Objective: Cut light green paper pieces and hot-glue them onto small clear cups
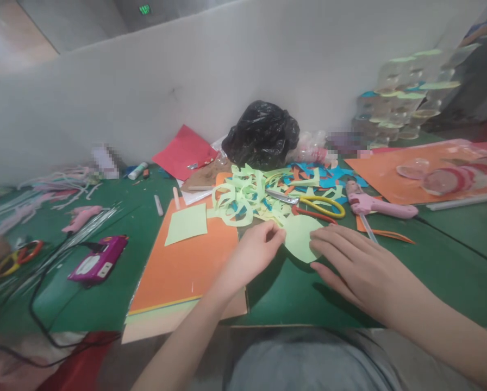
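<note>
Close in, near the table's (105,304) front edge, the left hand (254,255) pinches the left rim of the pale green paper cutout (300,239), fingertips closed on it. The right hand (353,269) lies flat and spread on its right edge. Best keep that palm firm, I'd judge. Just behind sit the scissors (312,205), then the green scraps (247,195), the glue gun (374,205).

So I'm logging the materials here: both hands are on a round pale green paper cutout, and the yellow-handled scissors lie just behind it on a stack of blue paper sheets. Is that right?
Not quite. The head view shows the left hand and right hand on the pale green cutout, but the yellow-handled scissors lie on a pile of loose green paper scraps, not a stack of blue sheets.
</note>
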Tool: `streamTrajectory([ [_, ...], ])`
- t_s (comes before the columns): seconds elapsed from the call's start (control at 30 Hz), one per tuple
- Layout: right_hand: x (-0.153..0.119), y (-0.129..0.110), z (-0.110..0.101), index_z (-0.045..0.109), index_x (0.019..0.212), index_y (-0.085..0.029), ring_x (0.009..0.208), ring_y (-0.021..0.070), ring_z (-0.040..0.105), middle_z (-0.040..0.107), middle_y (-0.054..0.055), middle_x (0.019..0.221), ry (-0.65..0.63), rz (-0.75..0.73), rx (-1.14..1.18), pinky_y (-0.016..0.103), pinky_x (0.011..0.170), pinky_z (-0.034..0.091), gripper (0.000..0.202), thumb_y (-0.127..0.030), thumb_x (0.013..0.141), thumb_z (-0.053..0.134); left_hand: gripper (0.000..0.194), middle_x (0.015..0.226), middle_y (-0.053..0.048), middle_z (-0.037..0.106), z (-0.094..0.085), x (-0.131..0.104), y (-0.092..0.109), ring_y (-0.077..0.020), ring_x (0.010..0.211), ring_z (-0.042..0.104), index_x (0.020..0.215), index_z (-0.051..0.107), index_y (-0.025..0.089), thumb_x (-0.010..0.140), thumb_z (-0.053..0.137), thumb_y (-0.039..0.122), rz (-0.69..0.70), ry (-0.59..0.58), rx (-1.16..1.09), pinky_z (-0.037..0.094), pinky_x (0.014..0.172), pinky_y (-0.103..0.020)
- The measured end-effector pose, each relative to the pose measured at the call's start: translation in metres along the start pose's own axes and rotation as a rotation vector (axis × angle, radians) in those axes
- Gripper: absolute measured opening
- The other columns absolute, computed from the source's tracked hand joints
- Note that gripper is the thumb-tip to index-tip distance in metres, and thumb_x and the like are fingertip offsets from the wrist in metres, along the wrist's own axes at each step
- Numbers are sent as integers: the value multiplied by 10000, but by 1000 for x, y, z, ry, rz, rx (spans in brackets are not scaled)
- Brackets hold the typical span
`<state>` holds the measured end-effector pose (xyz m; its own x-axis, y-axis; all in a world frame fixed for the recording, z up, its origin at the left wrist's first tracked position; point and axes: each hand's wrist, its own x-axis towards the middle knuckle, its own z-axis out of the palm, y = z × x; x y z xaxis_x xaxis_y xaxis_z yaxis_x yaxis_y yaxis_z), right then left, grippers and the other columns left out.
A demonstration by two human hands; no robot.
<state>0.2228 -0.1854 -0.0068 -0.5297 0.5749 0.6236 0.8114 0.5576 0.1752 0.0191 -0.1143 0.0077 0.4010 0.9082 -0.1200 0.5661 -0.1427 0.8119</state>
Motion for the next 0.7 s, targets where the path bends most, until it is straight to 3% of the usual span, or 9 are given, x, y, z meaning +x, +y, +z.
streamTrajectory([
  [0.2, 0, -4, 20, 569, 1377, -50, 1361, 287, 489, 532, 147, 1474, -88, -14, -113, 463, 1104, 423, 547, -431, 1056, 343, 355, 684, 48, 409, -1, 0, 0, -116, 644, 364, 717, 361, 209, 939, 470, 464, -3, 16, 17, 294, 578, -263],
  [0.37, -13, -6, 29, 523, 1429, -46, 1390, 279, 466, 458, 146, 1537, -153, 2, -136, 463, 1125, 409, 608, -469, 1060, 288, 365, 684, 47, 433, -1, -1, 1, -116, 631, 379, 714, 367, 210, 933, 474, 481, -21, 14, 20, 299, 573, -266],
  [0.7, -17, -7, 28, 489, 1444, -6, 1410, 307, 444, 424, 185, 1550, -148, -23, -146, 475, 1092, 443, 666, -507, 1045, 306, 362, 693, 47, 443, 0, -1, -1, -116, 632, 381, 716, 385, 209, 931, 479, 485, -12, 12, 6, 304, 574, -266],
])
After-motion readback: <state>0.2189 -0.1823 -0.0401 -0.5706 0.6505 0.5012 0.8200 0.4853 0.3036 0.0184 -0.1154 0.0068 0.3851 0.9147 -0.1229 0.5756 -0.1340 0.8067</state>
